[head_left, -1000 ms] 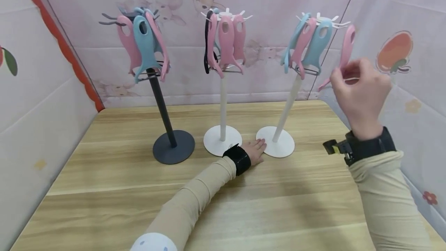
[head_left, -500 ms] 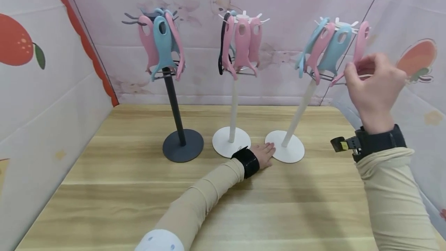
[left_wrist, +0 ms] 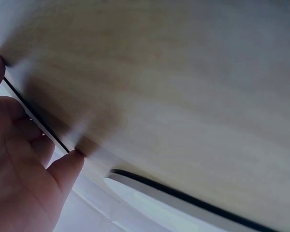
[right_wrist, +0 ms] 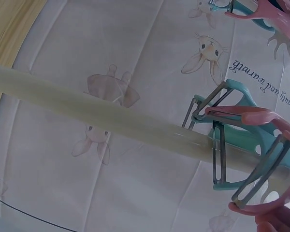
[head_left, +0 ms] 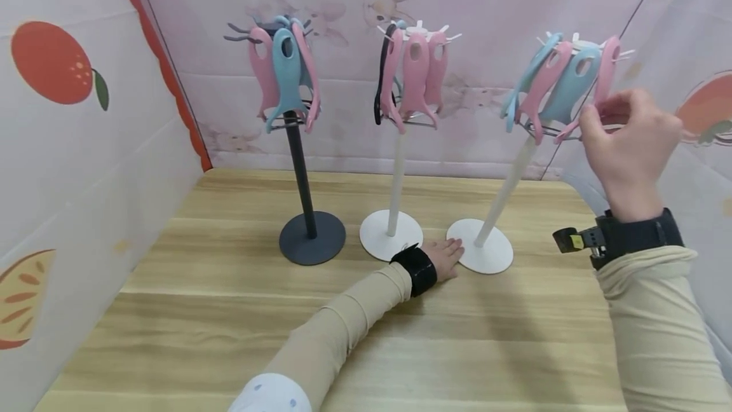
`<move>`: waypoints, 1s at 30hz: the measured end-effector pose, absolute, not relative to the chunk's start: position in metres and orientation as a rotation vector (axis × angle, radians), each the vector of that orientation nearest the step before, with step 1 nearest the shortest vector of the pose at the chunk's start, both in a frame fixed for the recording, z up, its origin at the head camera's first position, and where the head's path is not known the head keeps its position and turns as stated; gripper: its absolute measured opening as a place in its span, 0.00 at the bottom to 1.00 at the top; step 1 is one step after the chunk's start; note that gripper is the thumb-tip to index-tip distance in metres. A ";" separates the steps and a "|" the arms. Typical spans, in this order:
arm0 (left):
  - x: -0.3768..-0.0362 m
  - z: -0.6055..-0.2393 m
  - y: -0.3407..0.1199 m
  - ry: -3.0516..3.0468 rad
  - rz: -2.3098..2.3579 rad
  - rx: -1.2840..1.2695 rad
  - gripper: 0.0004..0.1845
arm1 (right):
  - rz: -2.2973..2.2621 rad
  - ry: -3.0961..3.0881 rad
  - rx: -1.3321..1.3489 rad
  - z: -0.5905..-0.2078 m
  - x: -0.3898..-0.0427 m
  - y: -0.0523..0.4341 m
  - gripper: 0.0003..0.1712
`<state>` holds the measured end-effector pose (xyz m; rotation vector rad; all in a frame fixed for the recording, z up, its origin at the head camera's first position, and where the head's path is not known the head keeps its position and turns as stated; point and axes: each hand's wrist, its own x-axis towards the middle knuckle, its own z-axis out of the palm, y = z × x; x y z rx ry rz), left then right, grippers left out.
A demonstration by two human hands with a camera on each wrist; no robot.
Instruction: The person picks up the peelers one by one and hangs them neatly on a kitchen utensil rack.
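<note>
At the white rack on the right, my right hand [head_left: 635,148] pinches the lower part of a pink Y-shaped peeler [head_left: 607,72]. That peeler's holed handle end is up at a white hook, whose tip shows past it. In the right wrist view the pink peeler [right_wrist: 266,210] has its metal blade near a blue peeler [right_wrist: 224,186]; only fingertips [right_wrist: 280,220] show at the corner. Several pink and blue peelers hang on this rack. My left hand [head_left: 443,259] lies flat, fingers outstretched on the edge of the rack's round white base [head_left: 494,258].
A second white rack [head_left: 397,183] stands in the middle with pink peelers and a black-edged one. To its left is a dark grey rack [head_left: 300,177] with pink and blue peelers. All stand on a wooden table [head_left: 229,310], with printed cloth [head_left: 343,107] behind.
My right hand has brought the pink peeler leftward relative to the right rack, from apart to up against its hook. The head view has shifted; my left hand stays on the base.
</note>
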<state>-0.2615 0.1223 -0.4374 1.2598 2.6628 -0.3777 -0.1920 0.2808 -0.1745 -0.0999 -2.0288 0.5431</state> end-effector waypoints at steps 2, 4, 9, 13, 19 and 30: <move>-0.261 -0.436 0.123 2.661 -0.395 1.260 0.33 | 0.538 -2.040 -0.101 -0.176 -0.192 0.282 0.22; -0.259 -0.433 0.123 2.656 -0.413 1.253 0.33 | 0.542 -2.053 -0.103 -0.177 -0.193 0.283 0.22; -0.259 -0.437 0.121 2.683 -0.443 1.269 0.33 | 0.543 -2.081 -0.113 -0.183 -0.194 0.283 0.22; -0.256 -0.433 0.119 2.695 -0.459 1.272 0.33 | 0.552 -2.078 -0.130 -0.188 -0.195 0.282 0.22; -0.245 -0.414 0.114 2.685 -0.420 1.236 0.32 | 0.574 -2.076 -0.144 -0.193 -0.195 0.282 0.24; -0.257 -0.438 0.125 2.703 -0.502 1.246 0.33 | 0.636 -2.056 -0.094 -0.207 -0.185 0.279 0.25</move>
